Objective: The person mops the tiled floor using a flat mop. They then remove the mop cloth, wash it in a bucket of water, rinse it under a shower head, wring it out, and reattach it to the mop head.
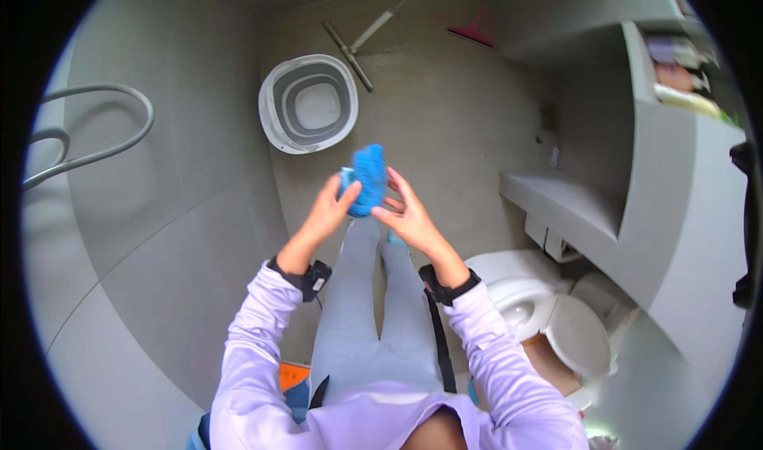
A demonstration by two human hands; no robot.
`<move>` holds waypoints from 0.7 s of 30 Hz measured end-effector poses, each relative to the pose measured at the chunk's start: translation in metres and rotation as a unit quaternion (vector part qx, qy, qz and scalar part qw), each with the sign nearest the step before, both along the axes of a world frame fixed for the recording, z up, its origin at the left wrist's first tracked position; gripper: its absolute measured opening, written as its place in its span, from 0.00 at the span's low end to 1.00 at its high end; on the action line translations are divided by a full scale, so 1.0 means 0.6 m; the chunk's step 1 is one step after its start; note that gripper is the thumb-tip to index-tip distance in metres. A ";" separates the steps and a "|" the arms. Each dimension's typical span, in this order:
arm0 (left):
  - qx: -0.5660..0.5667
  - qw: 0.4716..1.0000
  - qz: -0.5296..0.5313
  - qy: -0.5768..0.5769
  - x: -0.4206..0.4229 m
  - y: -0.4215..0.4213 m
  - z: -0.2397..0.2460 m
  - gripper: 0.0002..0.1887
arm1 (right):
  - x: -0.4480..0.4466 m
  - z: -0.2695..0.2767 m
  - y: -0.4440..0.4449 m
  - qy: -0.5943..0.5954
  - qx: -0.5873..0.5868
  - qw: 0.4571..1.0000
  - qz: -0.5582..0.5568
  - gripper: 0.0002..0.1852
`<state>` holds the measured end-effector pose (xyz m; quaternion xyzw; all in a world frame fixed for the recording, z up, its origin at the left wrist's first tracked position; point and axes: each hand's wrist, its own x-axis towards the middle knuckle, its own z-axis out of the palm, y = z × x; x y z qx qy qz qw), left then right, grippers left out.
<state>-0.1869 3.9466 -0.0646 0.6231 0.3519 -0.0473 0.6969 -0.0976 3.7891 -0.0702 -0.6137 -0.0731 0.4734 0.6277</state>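
A folded bright blue cloth [369, 179], fuzzy like microfibre and slightly blurred, is held up in front of my legs. My left hand [326, 209] grips it from the left, thumb across its lower front. On the other side, my right hand [411, 211] has its thumb at the cloth's lower right corner and its fingers along the right edge, partly behind it. A lighter blue patch shows at the cloth's upper left, beside my left fingers. Black bands with small devices are around both wrists.
Ahead on the grey floor stands a collapsible white and grey basin [310, 104]. Beyond it are a long-handled floor squeegee [357, 48] and a pink squeegee [474, 33]. A toilet [536, 313] and grey ledge [554, 194] border the right; a shower hose [128, 134] hangs left.
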 end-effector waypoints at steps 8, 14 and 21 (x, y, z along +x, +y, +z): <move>0.237 0.956 -0.118 -0.123 -0.023 0.032 0.326 0.15 | 0.014 0.155 -0.193 -0.003 -0.083 0.979 -0.189 0.28; 0.732 0.632 0.222 -0.126 -0.055 0.161 0.627 0.11 | 0.039 0.242 -0.346 0.085 -0.181 0.933 -0.300 0.26; 0.905 0.406 0.103 -0.068 -0.014 0.311 0.802 0.19 | 0.032 0.323 -0.403 0.071 -0.176 0.933 -0.307 0.26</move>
